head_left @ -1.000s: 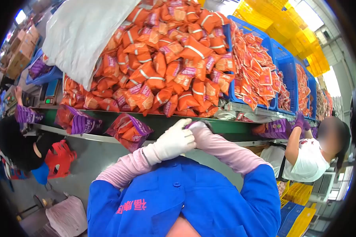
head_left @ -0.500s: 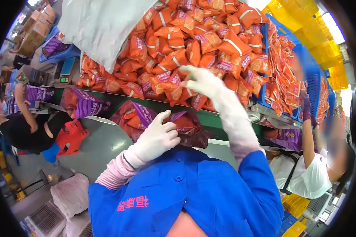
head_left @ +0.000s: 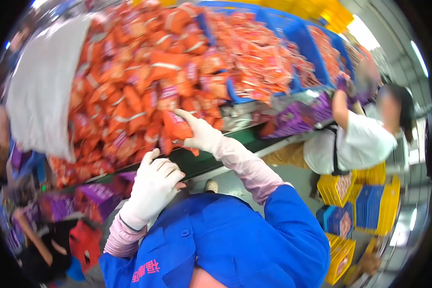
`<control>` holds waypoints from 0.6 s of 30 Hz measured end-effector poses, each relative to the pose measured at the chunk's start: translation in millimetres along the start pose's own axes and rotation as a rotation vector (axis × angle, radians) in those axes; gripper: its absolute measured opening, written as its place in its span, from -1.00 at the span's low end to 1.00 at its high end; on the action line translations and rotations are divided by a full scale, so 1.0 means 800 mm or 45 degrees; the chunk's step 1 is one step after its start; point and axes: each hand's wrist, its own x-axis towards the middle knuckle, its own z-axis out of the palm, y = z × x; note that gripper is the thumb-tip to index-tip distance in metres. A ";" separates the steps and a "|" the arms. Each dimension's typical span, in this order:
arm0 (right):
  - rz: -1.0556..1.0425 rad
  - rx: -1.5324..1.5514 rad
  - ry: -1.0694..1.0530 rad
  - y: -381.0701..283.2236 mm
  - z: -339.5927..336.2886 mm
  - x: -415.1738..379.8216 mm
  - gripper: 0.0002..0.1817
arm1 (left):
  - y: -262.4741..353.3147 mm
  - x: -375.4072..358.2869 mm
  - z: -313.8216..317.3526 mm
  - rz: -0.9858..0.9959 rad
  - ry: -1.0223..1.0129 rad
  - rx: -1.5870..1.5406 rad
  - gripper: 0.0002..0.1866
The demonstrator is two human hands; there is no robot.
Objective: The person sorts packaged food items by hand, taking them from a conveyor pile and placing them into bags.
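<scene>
My right hand [head_left: 197, 132], in a white glove, grips an orange snack packet [head_left: 176, 126] between thumb and fingers at the near edge of a large heap of orange packets [head_left: 129, 96]. Close by on the left, my white-gloved left hand [head_left: 154, 187] hovers at the green conveyor belt [head_left: 197, 164], its fingers loosely bent and apart with nothing visible in them. Purple bags [head_left: 97, 198] holding orange packets stand along the belt to the left of that hand.
Blue crates [head_left: 295, 43] of small flat packets line the far side. A person in a white shirt [head_left: 353, 144] works at right beside more purple bags [head_left: 293, 120]. Yellow crates [head_left: 341, 254] are stacked at lower right. A whitish sheet [head_left: 43, 91] covers part of the heap.
The view has swung right, so the scene shifts left. My right hand has taken an orange packet from the heap. My left hand has come away from the purple bags.
</scene>
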 end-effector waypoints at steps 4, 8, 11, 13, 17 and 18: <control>-0.162 0.564 0.604 0.083 -0.114 -0.155 0.03 | 0.066 0.106 0.037 0.368 -0.142 -0.005 -0.57; -0.118 0.646 1.167 0.066 -0.200 -0.305 -0.04 | 0.124 0.230 0.113 0.619 0.068 -0.026 -0.55; -0.354 0.500 1.387 0.057 -0.234 -0.354 -0.11 | 0.155 0.332 0.217 0.571 0.188 -0.287 -0.56; -0.357 0.565 1.351 0.074 -0.250 -0.348 -0.12 | 0.160 0.378 0.301 0.472 0.373 0.048 -0.63; -0.146 -0.042 0.926 0.157 -0.258 -0.308 -0.18 | 0.135 0.349 0.326 0.414 0.119 0.294 -0.88; -0.015 -0.221 0.727 0.163 -0.253 -0.306 -0.19 | 0.119 0.331 0.324 0.443 0.125 0.293 -0.90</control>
